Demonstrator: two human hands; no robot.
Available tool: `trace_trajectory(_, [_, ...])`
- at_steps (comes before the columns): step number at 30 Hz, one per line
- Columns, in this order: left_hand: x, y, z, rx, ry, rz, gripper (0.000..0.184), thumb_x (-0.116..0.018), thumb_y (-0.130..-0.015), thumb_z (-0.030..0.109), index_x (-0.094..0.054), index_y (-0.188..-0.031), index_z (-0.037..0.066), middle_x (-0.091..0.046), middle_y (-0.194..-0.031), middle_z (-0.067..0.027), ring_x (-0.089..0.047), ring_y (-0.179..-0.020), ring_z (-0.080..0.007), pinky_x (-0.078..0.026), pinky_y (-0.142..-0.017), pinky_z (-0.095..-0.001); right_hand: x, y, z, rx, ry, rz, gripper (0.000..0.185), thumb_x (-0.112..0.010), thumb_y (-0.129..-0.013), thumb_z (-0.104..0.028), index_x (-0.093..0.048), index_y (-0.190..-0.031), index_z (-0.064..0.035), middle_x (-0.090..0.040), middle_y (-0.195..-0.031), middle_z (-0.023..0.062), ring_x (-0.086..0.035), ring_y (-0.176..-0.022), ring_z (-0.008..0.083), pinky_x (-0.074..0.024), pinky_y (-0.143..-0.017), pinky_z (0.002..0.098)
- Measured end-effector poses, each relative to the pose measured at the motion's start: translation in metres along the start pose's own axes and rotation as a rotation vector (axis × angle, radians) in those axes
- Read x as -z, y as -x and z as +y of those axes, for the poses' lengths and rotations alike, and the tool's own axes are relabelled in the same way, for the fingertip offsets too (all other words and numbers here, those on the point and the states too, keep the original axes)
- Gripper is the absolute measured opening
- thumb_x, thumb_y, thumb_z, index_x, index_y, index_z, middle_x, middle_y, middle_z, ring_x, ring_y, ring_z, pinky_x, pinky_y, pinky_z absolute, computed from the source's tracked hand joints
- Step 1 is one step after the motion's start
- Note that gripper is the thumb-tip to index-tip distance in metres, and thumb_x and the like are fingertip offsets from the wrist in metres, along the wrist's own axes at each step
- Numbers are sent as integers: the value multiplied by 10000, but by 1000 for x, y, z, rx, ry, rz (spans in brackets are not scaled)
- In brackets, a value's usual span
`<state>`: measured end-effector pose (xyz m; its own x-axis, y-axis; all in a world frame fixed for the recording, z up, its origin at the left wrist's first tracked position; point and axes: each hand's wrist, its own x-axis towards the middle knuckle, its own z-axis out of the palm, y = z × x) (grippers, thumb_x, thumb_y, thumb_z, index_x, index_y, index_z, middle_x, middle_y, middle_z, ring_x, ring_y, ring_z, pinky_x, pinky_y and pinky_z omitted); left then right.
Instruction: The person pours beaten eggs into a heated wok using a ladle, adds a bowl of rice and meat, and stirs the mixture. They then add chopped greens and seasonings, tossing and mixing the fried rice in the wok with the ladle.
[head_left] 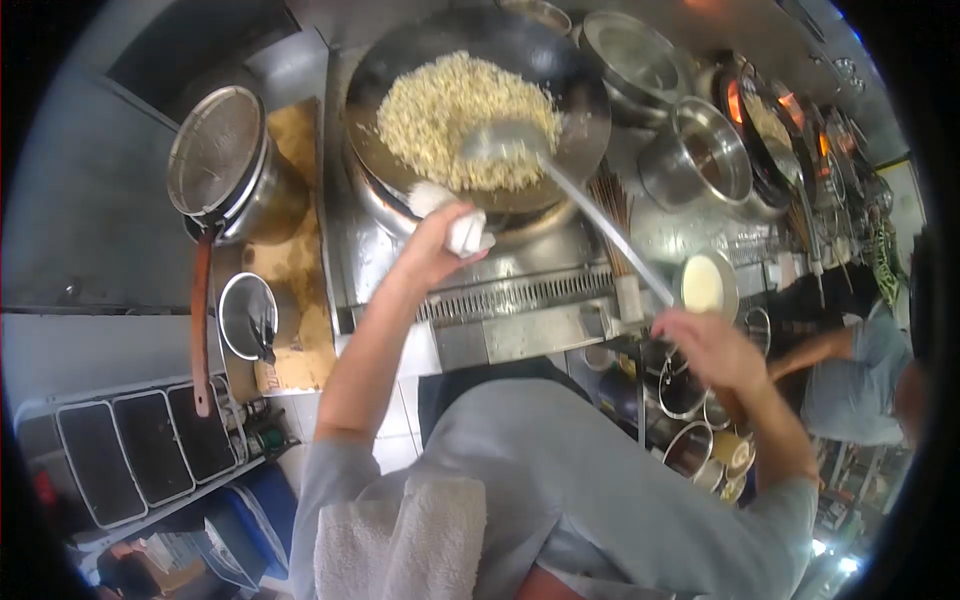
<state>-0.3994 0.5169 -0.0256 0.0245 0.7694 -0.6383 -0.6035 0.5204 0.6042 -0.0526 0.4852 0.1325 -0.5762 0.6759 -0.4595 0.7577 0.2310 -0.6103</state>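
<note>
A large dark wok point(590, 130) sits on the stove and holds a heap of fried rice point(430, 110). My left hand point(440, 245) grips a folded white cloth point(466, 232) at the wok's near edge. My right hand point(712, 348) is closed round the handle end of a long metal ladle point(610, 228), whose bowl rests on the rice. Just beyond my right hand is a metal bowl point(704, 284) of pale liquid.
On the left stand a strainer point(215, 150) over a pot and a small metal pot point(247, 316). Metal pots point(695, 155) and a second wok point(765, 120) are at the right. A co-worker point(850, 380) stands at far right. Black-bottomed trays point(104, 460) lie lower left.
</note>
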Motion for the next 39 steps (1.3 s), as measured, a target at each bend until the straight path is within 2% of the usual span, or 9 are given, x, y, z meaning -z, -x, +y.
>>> trace_trajectory(1, [16, -37, -9, 1, 146, -59, 214, -541, -848, 202, -541, -995, 46, -612, -905, -119, -614, -853, -267, -524, -765, -454, -1, -6, -22, -402, -163, -167, 203, -443, -920, -131, -596, -1031, -57, -643, -952, 149, -648, -836, 306, -495, -758, 388])
trace_trajectory(3, [9, -53, -29, -135, 146, -31, 147, -493, -854, 130, -539, -962, 42, -601, -892, -124, -613, -844, -255, -538, -739, -445, -69, -57, 64, 221, 129, 197, 201, -433, -929, -158, -574, -1046, -74, -633, -924, 181, -605, -810, 367, -487, -719, 418])
trace_trajectory(5, [-9, -44, -70, -237, 171, 39, 158, -457, -869, 104, -533, -998, 55, -601, -908, -112, -615, -844, -240, -542, -713, -426, -96, -107, 63, 330, 4, 253, 220, -441, -940, -167, -546, -1088, -42, -630, -860, 150, -600, -610, 311, -477, -536, 388])
trace_trajectory(9, [-46, 84, -80, -271, 231, 161, 210, -456, -914, 157, -503, -1084, 44, -600, -944, -111, -615, -827, -228, -533, -686, -382, -4, -8, 5, -61, -291, -197, 213, -403, -965, -209, -556, -1010, -68, -551, -614, 88, -560, -438, 187, -448, -421, 315])
trace_trajectory(14, [-20, -7, -49, -241, 236, 19, 153, -478, -904, 197, -557, -915, 66, -600, -803, -78, -606, -683, -221, -519, -599, -365, 1, -24, 26, -82, -275, -272, 208, -414, -958, -221, -549, -1029, -81, -516, -573, 59, -550, -424, 122, -429, -375, 278])
trace_trajectory(18, [-18, 32, -130, -314, 114, 158, 298, -456, -894, 152, -461, -1183, 81, -589, -1037, -100, -611, -846, -223, -536, -681, -388, -55, -79, 16, 131, -180, 251, 175, -471, -927, -200, -568, -1000, -74, -596, -734, 200, -597, -624, 374, -473, -574, 422])
trace_trajectory(20, [-22, 54, -135, -427, 156, 139, 250, -458, -903, 170, -471, -1140, 91, -597, -961, -90, -605, -779, -219, -528, -649, -379, -70, -68, 12, 265, -160, 375, 163, -491, -916, -185, -578, -1021, -97, -579, -662, 162, -594, -555, 314, -470, -518, 395])
trace_trajectory(28, [-40, 81, -67, -290, 145, 80, 183, -466, -905, 233, -556, -945, 78, -598, -824, -66, -595, -726, -196, -498, -590, -371, -17, 66, 5, -180, -407, -277, 191, -528, -925, -244, -548, -1051, -103, -523, -610, 17, -511, -402, 133, -418, -393, 267])
trace_trajectory(39, [-14, 57, -118, -431, 230, 6, 305, -451, -885, 98, -412, -1187, 76, -545, -1005, -99, -599, -799, -214, -541, -588, -379, -23, 18, -39, 10, -448, 228, 144, -485, -950, -206, -554, -1017, -100, -465, -538, 10, -437, -359, 120, -354, -340, 252])
